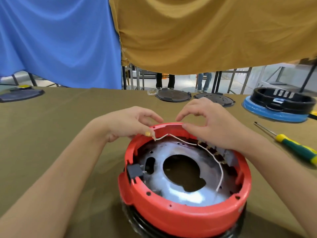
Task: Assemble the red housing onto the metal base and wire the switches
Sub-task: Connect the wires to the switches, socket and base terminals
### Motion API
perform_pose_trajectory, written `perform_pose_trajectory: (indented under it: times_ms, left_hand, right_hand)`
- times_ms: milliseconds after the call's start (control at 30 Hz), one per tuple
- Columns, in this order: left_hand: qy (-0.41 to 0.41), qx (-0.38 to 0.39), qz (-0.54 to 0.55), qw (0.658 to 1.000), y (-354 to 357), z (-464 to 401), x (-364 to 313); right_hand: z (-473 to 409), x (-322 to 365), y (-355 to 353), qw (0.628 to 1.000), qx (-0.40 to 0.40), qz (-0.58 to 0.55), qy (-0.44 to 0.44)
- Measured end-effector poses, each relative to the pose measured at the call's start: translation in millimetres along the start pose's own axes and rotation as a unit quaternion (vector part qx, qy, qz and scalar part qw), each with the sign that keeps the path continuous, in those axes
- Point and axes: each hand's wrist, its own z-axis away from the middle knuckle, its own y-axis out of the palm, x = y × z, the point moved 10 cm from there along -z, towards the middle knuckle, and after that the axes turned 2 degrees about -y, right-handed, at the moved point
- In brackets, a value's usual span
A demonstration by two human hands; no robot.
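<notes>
Wire end pinched at the far-left rim of the red housing

The left hand (pixel 130 124) pinches the white wire (pixel 193 145) just inside the red housing (pixel 180 215) (seated over the metal base (pixel 171 191)); the wire arcs right and near. The right hand (pixel 211 124), fingers curled with its thumb touching the far rim, holds nothing.

- One round red plastic housing (pixel 187 215), with one shiny metal base plate (pixel 171 188) inside it.
- One thin white wire (pixel 188 143) running across the housing.
- One small dark switch block (pixel 135 170) on the housing's left wall.
- Two bare hands: left hand (pixel 127 124), right hand (pixel 211 126).
- One green-and-yellow-handled screwdriver (pixel 295 148).
- Three flat dark round discs: one far left (pixel 20 95), two at the far table edge (pixel 173 96) (pixel 214 99).
- One black ring housing on a blue base (pixel 281 102).
- Two hanging cloths, one blue (pixel 58 40), one mustard (pixel 205 31).
</notes>
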Motion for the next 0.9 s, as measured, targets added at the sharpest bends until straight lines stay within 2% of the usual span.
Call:
perform_pose_trajectory:
  times_ms: [100,167,333,400,467,633,767,833,900]
  left_hand:
    - [0.033,-0.059,0.078,0.995,0.7,-8.2,-4.8]
    - [0.029,-0.083,0.059,0.994,-3.4,-7.2,-5.8]
    - [-0.067,0.045,-0.057,0.995,1.0,15.3,15.1]
    - [-0.052,0.046,-0.074,0.995,3.1,15.2,11.2]
    - [-0.013,0.012,-0.067,0.998,1.2,7.6,2.9]
    - [0.062,-0.080,0.005,0.995,-6.4,-8.7,-4.8]
    - [0.093,-0.128,0.019,0.987,-6.7,-11.8,-9.1]
    - [0.069,-0.112,0.030,0.991,-6.5,-10.6,-7.9]
    - [0.013,-0.057,0.029,0.998,-4.9,-5.6,0.6]
  right_hand:
    - [0.4,-10.0,12.1,0.998,0.055,0.026,0.017]
    - [3.6,-17.8,24.6,0.993,0.107,0.042,0.040]
    - [6.5,-29.0,30.1,0.985,0.129,0.078,0.085]
    - [7.6,-33.0,26.9,0.981,0.139,0.092,0.102]
    - [9.1,-34.8,20.8,0.979,0.145,0.095,0.108]
    - [1.5,-18.4,12.2,0.995,0.082,0.048,0.040]
    - [-0.4,1.4,37.8,0.988,0.126,0.083,-0.028]
    - [-1.6,5.8,36.4,0.991,0.111,0.056,-0.040]
    - [-0.7,3.4,30.4,0.996,0.089,0.009,-0.025]
